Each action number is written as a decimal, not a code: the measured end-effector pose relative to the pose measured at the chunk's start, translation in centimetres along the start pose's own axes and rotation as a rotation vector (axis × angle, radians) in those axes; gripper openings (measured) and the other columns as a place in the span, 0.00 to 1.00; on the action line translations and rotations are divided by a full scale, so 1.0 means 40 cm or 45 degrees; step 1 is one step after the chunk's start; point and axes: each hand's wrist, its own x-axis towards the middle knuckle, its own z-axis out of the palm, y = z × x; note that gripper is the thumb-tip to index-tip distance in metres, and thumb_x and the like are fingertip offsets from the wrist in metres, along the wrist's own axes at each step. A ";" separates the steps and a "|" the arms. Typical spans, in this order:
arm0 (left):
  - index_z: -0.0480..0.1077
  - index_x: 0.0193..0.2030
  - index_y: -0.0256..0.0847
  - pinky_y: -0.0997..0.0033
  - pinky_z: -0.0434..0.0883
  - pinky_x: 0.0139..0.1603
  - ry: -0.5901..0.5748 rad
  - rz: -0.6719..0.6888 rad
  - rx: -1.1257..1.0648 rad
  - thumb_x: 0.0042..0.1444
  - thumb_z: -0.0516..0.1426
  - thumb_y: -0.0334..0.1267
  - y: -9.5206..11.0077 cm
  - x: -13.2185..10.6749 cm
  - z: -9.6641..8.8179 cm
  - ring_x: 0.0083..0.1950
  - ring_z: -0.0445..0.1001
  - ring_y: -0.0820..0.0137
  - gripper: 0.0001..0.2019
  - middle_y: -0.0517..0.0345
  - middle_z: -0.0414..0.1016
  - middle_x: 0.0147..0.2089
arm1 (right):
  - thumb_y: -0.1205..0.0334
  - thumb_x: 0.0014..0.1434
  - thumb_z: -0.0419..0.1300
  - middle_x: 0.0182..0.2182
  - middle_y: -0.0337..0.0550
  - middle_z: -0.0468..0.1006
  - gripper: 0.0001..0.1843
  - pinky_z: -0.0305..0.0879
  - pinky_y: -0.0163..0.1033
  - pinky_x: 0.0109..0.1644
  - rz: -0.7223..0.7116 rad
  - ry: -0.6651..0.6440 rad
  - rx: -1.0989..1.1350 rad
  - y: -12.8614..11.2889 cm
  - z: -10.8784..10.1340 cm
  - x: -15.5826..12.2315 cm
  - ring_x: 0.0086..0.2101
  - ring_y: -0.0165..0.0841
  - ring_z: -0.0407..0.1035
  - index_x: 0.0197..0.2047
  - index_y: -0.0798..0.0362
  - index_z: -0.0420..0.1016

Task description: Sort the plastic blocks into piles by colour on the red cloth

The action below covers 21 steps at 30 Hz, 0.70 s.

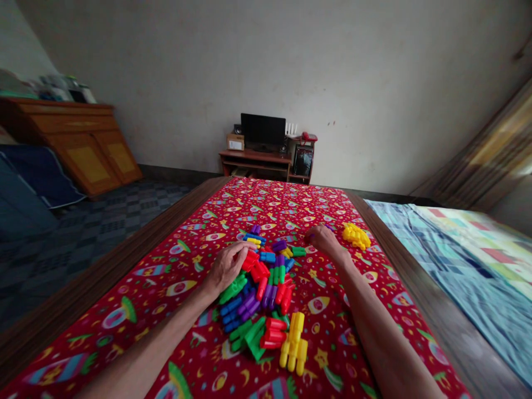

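Note:
A loose heap of plastic building blocks, with a red block (259, 271), purple block (248, 303), green block (233, 288) and blue block (231, 311) among them, lies on a red patterned tablecloth (166, 327). At the heap's left edge, my left hand (226, 267) is closed around the end of a red block (250, 260). My right hand (324, 239) is right of the heap with its fingers curled down. Bits of a purple block (329, 227) show around it, mostly hidden by the hand. A joined yellow piece (294, 343) lies nearest me.
Several yellow blocks (356, 236) form a separate pile right of my right hand. Beyond the table stands a desk (255, 158) with a monitor (263, 130). A wooden cabinet (83, 144) is at left, and a bed (457, 266) adjoins the table's right side.

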 end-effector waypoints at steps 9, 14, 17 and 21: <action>0.74 0.36 0.40 0.62 0.73 0.54 -0.002 -0.017 0.013 0.64 0.46 0.45 0.002 -0.001 -0.001 0.46 0.78 0.62 0.18 0.50 0.80 0.43 | 0.63 0.61 0.59 0.35 0.44 0.83 0.13 0.63 0.32 0.37 -0.458 -0.097 0.428 -0.125 -0.012 0.003 0.35 0.33 0.75 0.48 0.52 0.79; 0.75 0.36 0.41 0.62 0.73 0.54 0.002 -0.016 0.016 0.64 0.46 0.45 -0.008 -0.002 0.001 0.46 0.78 0.62 0.18 0.50 0.81 0.43 | 0.69 0.58 0.60 0.34 0.47 0.81 0.10 0.58 0.31 0.34 -0.538 -0.135 0.216 -0.144 0.013 0.001 0.34 0.32 0.73 0.43 0.56 0.79; 0.75 0.36 0.41 0.61 0.73 0.54 0.006 -0.005 0.026 0.63 0.46 0.46 -0.014 -0.001 0.002 0.46 0.78 0.62 0.19 0.51 0.81 0.42 | 0.68 0.58 0.60 0.33 0.47 0.80 0.10 0.56 0.31 0.33 -0.449 -0.060 0.185 -0.117 0.005 0.005 0.32 0.31 0.72 0.43 0.57 0.78; 0.75 0.37 0.41 0.60 0.73 0.53 0.006 -0.020 0.018 0.63 0.46 0.46 -0.013 -0.001 0.003 0.44 0.79 0.63 0.19 0.51 0.81 0.42 | 0.68 0.58 0.57 0.33 0.47 0.80 0.10 0.57 0.33 0.35 -0.073 0.092 0.100 -0.052 -0.040 0.007 0.33 0.34 0.72 0.42 0.56 0.78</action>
